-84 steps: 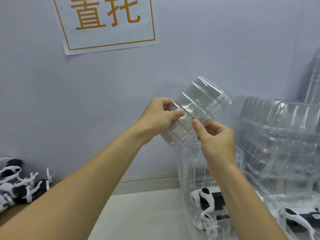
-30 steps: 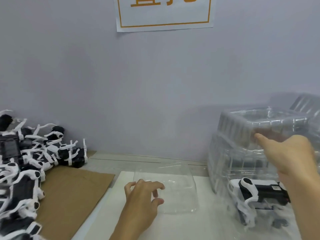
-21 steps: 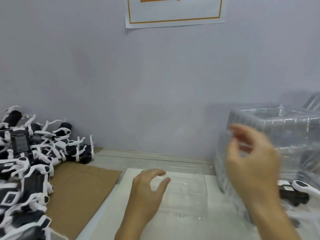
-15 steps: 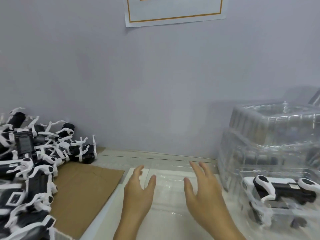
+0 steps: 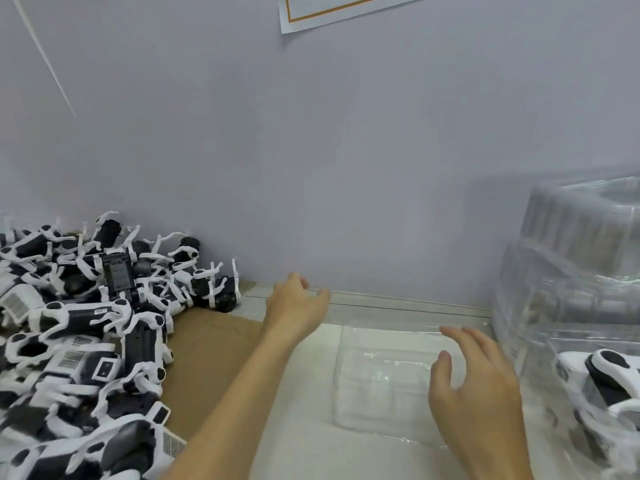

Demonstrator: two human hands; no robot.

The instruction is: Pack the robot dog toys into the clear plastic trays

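— Both hands lay side by side over the tray half a second ago; what's different?
— Now the left hand (image 5: 296, 308) has stretched away toward the pile of robot dog toys (image 5: 86, 327), fingers loose and holding nothing, short of the nearest toy. The right hand (image 5: 474, 386) hovers at the right edge of the clear plastic tray (image 5: 381, 382), fingers spread and relaxed, gripping nothing.

— Where does the tray sit?
— Flat on the white sheet (image 5: 304, 427), with no toy in it, between the two hands.

— And around that?
— The black-and-white toys are heaped on brown cardboard (image 5: 207, 348) to the left. At right stands a stack of clear trays (image 5: 571, 271), and a packed toy (image 5: 609, 379) shows through the plastic beside it. A sign (image 5: 329, 10) hangs on the grey wall (image 5: 311, 150).
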